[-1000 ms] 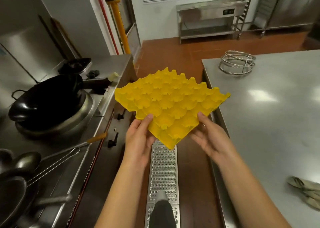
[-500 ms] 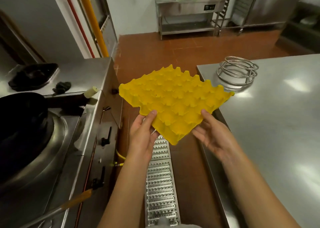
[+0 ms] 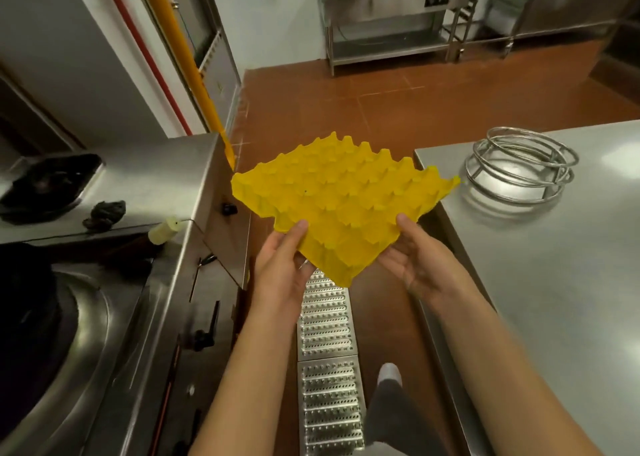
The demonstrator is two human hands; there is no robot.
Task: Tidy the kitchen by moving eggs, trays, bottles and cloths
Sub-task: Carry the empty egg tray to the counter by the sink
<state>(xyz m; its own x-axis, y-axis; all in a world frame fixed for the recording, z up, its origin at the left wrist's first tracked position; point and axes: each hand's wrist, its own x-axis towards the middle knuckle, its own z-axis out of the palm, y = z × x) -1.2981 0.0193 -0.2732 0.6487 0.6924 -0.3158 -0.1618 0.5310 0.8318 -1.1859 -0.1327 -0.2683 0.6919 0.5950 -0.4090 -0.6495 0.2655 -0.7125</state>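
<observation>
Tray (image 3: pixel 341 199), yellow, empty of eggs and carried corner-first, hangs in the air over the aisle between the stove (image 3: pixel 114 282) and the steel bench (image 3: pixel 554 282), its right corner just over the bench's near-left corner. The left hand (image 3: pixel 282 265) pinches it with thumb on top and fingers beneath, and the right hand (image 3: pixel 415 258) grasps the other near edge likewise. I judge this the carrying step; next it needs a bare spot, perhaps on the bench short of the wire rings (image 3: pixel 519 168), and a level set-down before both hands let go.
</observation>
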